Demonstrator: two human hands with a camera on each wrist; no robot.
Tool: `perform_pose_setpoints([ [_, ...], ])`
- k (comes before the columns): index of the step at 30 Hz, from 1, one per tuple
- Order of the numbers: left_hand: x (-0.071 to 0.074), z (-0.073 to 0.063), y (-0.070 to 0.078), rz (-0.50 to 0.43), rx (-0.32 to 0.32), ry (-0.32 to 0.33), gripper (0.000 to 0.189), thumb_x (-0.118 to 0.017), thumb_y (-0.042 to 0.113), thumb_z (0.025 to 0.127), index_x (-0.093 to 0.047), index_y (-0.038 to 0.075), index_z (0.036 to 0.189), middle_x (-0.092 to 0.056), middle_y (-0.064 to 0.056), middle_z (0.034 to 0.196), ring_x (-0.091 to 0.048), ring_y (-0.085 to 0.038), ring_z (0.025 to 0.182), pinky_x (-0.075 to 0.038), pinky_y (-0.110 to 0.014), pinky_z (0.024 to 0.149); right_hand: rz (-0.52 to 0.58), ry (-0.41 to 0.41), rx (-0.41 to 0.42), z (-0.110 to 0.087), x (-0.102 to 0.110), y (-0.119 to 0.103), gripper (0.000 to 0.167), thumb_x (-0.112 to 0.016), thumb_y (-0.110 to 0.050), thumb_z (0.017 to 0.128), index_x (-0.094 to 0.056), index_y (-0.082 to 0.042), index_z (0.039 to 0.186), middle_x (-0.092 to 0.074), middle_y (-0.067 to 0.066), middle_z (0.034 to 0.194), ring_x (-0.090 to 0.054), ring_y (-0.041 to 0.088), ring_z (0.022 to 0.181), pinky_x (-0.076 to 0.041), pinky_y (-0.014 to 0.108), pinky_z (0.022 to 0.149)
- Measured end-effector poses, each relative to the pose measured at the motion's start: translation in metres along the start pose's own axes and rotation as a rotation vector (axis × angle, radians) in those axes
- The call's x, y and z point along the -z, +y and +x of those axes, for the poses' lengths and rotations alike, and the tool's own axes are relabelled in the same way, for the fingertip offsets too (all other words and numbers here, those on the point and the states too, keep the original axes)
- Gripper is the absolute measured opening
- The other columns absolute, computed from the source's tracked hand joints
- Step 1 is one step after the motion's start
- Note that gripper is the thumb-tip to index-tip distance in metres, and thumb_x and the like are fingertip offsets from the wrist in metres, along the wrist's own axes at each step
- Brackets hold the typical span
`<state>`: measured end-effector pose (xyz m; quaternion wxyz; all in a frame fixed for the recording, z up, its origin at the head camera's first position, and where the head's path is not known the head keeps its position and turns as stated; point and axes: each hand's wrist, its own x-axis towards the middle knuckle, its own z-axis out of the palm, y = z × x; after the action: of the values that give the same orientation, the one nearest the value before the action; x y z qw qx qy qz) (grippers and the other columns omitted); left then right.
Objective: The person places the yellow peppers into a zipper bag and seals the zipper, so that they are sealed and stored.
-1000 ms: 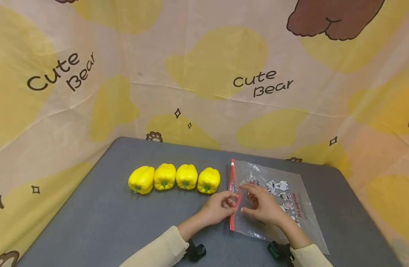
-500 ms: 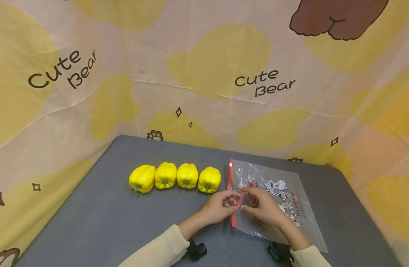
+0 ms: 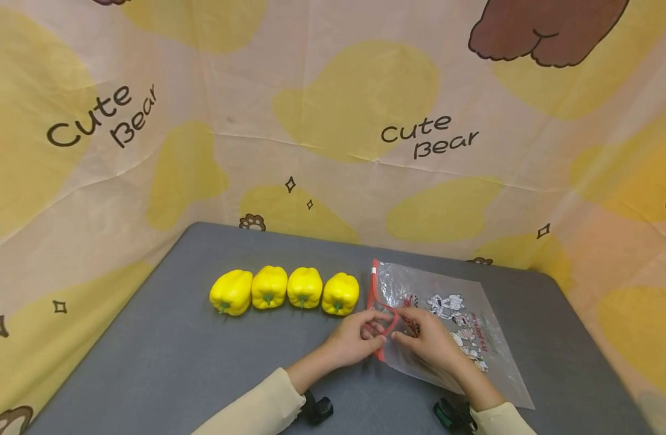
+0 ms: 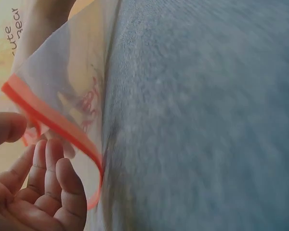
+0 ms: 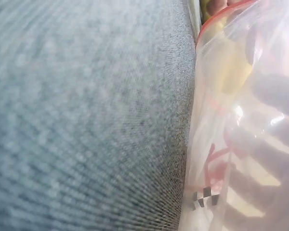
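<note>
Red plastic bag rim (image 4: 53,118), more bowed

Bag (image 3: 493,350): clear plastic film, thin, glossy, wrinkled, with sharp highlights; cartoon and red lettering printed on it.
Bag closure strip (image 4: 58,119): red plastic, smooth, flexible.
Peppers (image 3: 304,285), four, far left: smooth skin, softly glossy.
Table (image 3: 202,362): grey, matt top, finely grained in the wrist views.
Backdrop (image 3: 333,109), far side: printed cloth, matt, creased.
Sleeves (image 3: 256,402), near left and near right: cream cloth, matt.
Wrist devices (image 3: 317,411), near side: black, plastic-looking, smooth.
</note>
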<state>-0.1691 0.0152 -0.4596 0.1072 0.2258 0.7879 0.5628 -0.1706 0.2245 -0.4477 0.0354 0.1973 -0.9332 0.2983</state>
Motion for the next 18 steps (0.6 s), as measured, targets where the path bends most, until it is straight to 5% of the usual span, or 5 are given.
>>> perform_pose_setpoints([
  [8,0.022,-0.023,0.003,0.014,-0.016,0.006,0.039,-0.068,0.018,0.087,-0.061,0.01,0.124,-0.066,-0.008,0.102,-0.06,-0.005,0.07,-0.051,-0.02,0.065,0.013,0.062,-0.004,-0.003,0.001,0.0,0.047,-0.078,-0.016,0.079,-0.065,-0.009,0.123,-0.07,0.007,0.115,-0.065,0.019,0.092,-0.053,0.033,0.072],
  [18,0.057,-0.052,0.012,0.058,-0.035,0.062,0.043,-0.07,0.021,0.087,-0.058,0.012,0.127,-0.064,-0.013,0.119,-0.066,-0.021,0.094,-0.053,-0.023,0.068,0.051,0.12,-0.069,-0.005,0.002,-0.006,0.046,-0.078,-0.013,0.078,-0.064,-0.007,0.121,-0.071,0.011,0.107,-0.067,0.024,0.093,-0.055,0.028,0.068],
])
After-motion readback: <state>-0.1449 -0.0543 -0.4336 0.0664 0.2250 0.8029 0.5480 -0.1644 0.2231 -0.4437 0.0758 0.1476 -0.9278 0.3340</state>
